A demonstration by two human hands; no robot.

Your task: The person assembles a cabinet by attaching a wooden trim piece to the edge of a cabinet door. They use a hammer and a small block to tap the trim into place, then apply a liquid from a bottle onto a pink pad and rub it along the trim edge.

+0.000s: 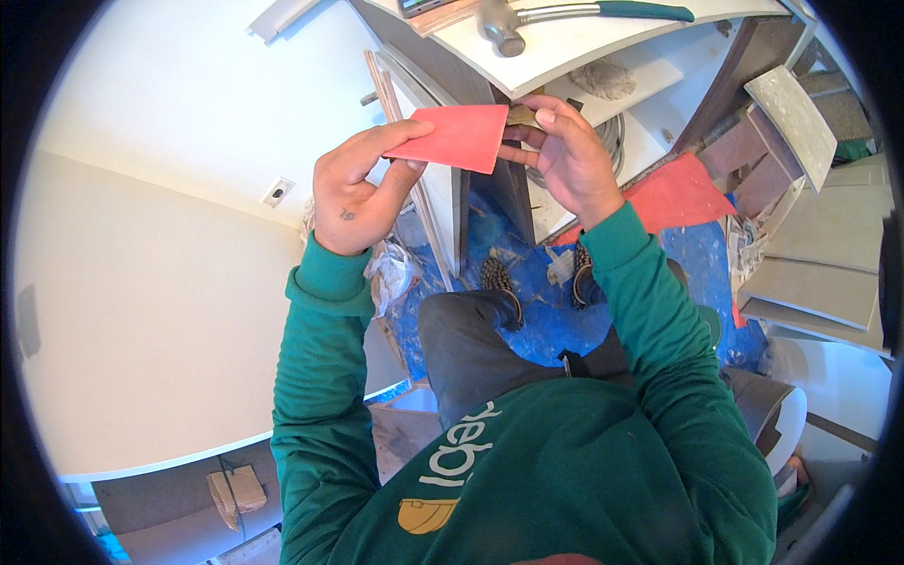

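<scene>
My left hand [356,184] pinches a flat, stiff-looking red piece [454,137] between thumb and fingers, holding it level in front of me. From the right, my right hand [579,160] comes up to its far edge with curled fingers. Between that thumb and the fingers shows a small olive-brown thing [521,116], whose kind I cannot make out. Part of it and some right fingertips are hidden behind the red piece.
A hammer [504,40] with a dark green handle lies on the white cabinet top [565,42] ahead. Coiled grey cable [612,141] sits inside that cabinet. A larger red sheet [673,200] lies on the blue floor covering [546,330]. Board offcuts [796,122] are stacked at right.
</scene>
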